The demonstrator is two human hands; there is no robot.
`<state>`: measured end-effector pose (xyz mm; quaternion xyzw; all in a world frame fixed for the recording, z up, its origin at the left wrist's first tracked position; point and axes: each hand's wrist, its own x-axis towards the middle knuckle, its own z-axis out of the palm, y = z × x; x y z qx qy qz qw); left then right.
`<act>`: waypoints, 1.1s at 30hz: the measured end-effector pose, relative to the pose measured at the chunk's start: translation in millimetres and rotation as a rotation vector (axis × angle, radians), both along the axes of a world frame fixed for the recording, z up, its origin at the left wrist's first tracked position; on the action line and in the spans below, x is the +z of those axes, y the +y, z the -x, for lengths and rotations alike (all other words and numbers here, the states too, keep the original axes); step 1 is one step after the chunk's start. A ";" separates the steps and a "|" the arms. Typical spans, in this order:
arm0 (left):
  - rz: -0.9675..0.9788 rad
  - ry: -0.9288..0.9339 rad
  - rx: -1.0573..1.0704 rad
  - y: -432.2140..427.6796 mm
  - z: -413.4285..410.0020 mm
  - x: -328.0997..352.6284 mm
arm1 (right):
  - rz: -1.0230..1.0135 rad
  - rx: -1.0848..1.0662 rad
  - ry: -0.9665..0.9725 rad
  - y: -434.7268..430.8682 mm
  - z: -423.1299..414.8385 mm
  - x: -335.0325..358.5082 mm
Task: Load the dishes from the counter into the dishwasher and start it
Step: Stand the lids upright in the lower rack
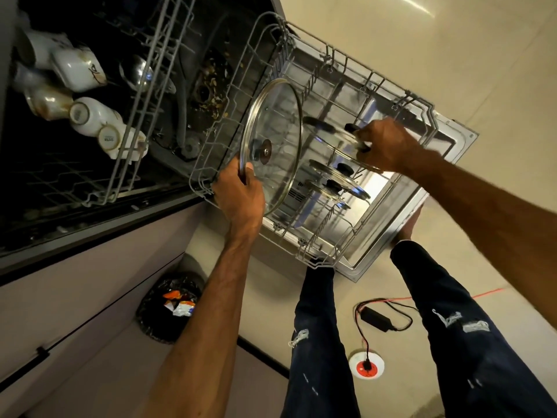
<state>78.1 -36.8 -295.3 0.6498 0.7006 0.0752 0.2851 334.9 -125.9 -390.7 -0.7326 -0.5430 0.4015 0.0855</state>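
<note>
Dishwasher (193, 122) loading is seen from above, with the door (452, 140) folded down flat and the lower rack (197, 184) drawn out over it. A large glass lid (274, 122) is held on edge above the near-left part of the lower rack. Its metal rim is clasped by the left grip (239, 196), with the fingers curled round the lower edge. A second glass lid (331, 132) is held tilted over the middle of the lower rack, and its rim is grasped by the right grip (382, 146) beside the black knob. Two smaller lids (334, 171) are stood between the wires of the lower rack, just below the second lid.

Behind the lower rack, to the left, the upper rack (141, 95) is pulled out, and several white cups (78, 67) are laid in it on their sides. Brown debris (211, 86) is scattered on the tub floor, seen between the upper rack and the lower rack. On the floor in front of the lower rack, a bin lined with a black bag (171, 306) is set to the left. A black power adapter (375, 318) with its cables and a round white floor socket (366, 365) are seen to the right.
</note>
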 end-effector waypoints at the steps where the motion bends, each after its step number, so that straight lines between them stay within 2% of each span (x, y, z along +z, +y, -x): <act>1: 0.003 -0.005 0.003 0.2 1.9 -1.8 | 0.017 0.015 0.004 3.6 -4.1 0.5; 4: 0.006 -0.002 0.001 -0.4 4.0 -6.6 | 0.079 0.081 0.021 11.7 -13.0 7.6; 8: 0.039 0.008 0.029 -3.4 6.3 -13.8 | 0.037 0.169 0.035 12.5 -10.4 13.7; 12: 0.067 0.003 0.056 -7.1 11.1 -15.8 | -0.050 0.162 0.009 2.1 -2.6 15.3; 17: 0.070 -0.032 0.059 -6.3 13.3 -12.4 | -0.010 0.142 -0.101 -3.7 -3.1 5.2; 21: 0.078 -0.026 0.055 -6.4 16.1 -12.0 | -0.056 0.148 -0.131 -6.6 -11.2 -1.6; 26: 0.073 -0.024 0.039 -6.8 11.8 -6.0 | -0.039 0.080 -0.094 -34.1 -7.9 -1.4; 33: 0.068 -0.006 0.011 -9.7 7.7 -11.0 | 0.098 -0.018 -0.008 -61.4 5.2 -39.3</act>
